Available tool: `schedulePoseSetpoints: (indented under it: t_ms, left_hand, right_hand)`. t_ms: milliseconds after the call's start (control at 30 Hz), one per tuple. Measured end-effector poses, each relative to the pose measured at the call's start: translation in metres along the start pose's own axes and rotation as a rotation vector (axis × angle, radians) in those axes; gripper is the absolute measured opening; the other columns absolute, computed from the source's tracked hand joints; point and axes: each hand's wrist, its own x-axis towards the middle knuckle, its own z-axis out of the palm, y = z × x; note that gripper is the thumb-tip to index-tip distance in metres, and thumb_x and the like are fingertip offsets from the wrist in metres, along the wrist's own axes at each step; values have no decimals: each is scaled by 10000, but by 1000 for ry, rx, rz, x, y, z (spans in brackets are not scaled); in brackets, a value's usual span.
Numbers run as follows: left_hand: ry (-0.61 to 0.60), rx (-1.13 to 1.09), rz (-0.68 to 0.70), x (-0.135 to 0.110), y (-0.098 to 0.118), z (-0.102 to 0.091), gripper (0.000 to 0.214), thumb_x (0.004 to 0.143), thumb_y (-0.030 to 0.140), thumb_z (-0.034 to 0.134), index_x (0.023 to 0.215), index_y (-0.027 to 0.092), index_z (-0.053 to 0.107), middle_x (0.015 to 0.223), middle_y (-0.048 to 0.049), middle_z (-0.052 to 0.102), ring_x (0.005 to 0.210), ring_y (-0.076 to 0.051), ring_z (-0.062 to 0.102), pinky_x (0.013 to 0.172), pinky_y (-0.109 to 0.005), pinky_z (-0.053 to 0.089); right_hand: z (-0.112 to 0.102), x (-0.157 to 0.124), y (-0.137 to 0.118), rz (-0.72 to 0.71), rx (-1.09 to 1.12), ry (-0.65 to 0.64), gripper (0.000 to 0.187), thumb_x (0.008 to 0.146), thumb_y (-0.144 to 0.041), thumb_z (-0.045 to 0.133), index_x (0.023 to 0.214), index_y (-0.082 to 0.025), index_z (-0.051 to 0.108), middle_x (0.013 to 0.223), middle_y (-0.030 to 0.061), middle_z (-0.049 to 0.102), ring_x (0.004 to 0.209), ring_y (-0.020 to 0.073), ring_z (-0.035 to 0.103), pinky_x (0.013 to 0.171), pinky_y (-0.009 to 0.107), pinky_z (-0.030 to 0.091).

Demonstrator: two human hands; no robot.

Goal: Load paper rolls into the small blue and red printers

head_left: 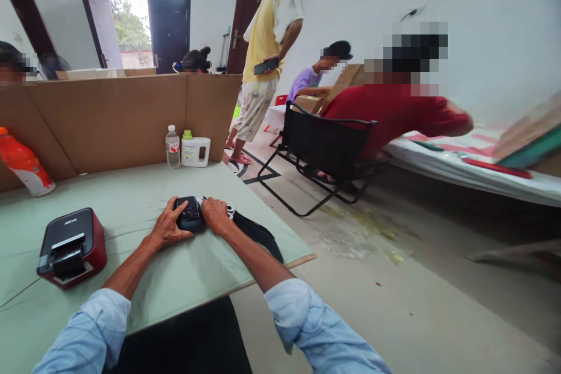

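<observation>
A small black rounded device (189, 216) with a glossy panel on top rests on the green tabletop (184, 280). My left hand (169, 225) grips it from the left, thumb and fingers on either side. At its right end my right hand (215, 216) has its fingers curled in against it. A bit of something pale shows between the device and those fingers, too small to name. Just right of my right hand lies a black cloth-like item (258, 234) with white round marks, partly hidden by my forearm.
Left of my hands stands a red and black boxy machine (74, 245). An orange bottle (26, 160), a clear bottle (172, 149) and a white jug (196, 152) line the cardboard partition (131, 111). Rightward, a person in red (377, 108) sits in a black folding chair (328, 146); others are beyond.
</observation>
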Motion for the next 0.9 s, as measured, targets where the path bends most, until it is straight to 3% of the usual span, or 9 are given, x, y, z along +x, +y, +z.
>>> schedulePoseSetpoints:
  t_ms: [133, 300, 367, 467, 600, 700, 800, 900]
  left_hand:
    - [-40, 22, -46, -2, 7, -5, 1138, 555, 427, 952, 1557, 216, 453, 1719, -212, 170, 1514, -458, 346, 1207, -571, 367]
    - [-58, 94, -107, -10, 18, -15, 1038, 616, 285, 913, 1545, 205, 457, 1716, -236, 162, 1497, -465, 372, 1161, -585, 423]
    - [-17, 104, -110, -20, 25, -23, 962, 660, 220, 867, 1534, 205, 463, 1707, -227, 210, 1493, -444, 392, 1153, -577, 442]
    - [64, 87, -34, -48, 42, -41, 767, 758, 163, 764, 1484, 178, 518, 1654, -207, 360, 1499, -382, 413, 1192, -536, 423]
    - [260, 57, 116, -108, 72, -85, 513, 886, 211, 655, 1394, 262, 602, 1508, -95, 566, 1404, -289, 545, 1188, -491, 459]
    - [514, 147, 74, -158, 82, -127, 426, 934, 285, 646, 1358, 306, 621, 1456, -58, 602, 1349, -286, 586, 1178, -501, 471]
    - [759, 265, -98, -201, 67, -162, 428, 911, 343, 686, 1332, 280, 639, 1445, -78, 590, 1342, -316, 579, 1168, -543, 467]
    - [853, 206, -342, -233, 33, -181, 581, 856, 476, 729, 1374, 240, 613, 1477, -130, 557, 1371, -363, 547, 1110, -576, 506]
  right_hand:
    - [-5, -7, -4, 24, 26, 54, 326, 1024, -67, 386, 1154, -98, 683, 1171, 215, 692, 1071, 267, 710, 889, 360, 515]
    - [-18, -28, -15, 27, 70, 177, 340, 1058, -115, 348, 1240, -141, 633, 1239, 172, 654, 1103, 249, 666, 870, 331, 515]
    - [-16, -44, -25, -36, 129, 280, 356, 1078, -153, 329, 1299, -163, 608, 1265, 151, 645, 1148, 236, 632, 922, 325, 503]
    - [-1, -72, -44, -275, 318, 493, 332, 1068, -170, 363, 1211, -163, 662, 1185, 132, 677, 1096, 234, 634, 943, 332, 501]
    - [30, -99, -70, -491, 426, 519, 256, 1054, -190, 446, 1082, -186, 701, 1063, 100, 705, 982, 220, 649, 876, 322, 519]
    - [47, -108, -81, -514, 428, 447, 195, 1022, -170, 520, 988, -189, 711, 990, 83, 715, 925, 216, 660, 827, 314, 531]
    - [56, -113, -89, -489, 459, 411, 180, 1002, -144, 541, 980, -187, 714, 995, 89, 720, 933, 224, 672, 831, 329, 547]
    - [55, -116, -103, -521, 555, 385, 190, 1009, -169, 538, 1081, -195, 712, 1062, 103, 723, 991, 233, 681, 879, 359, 567]
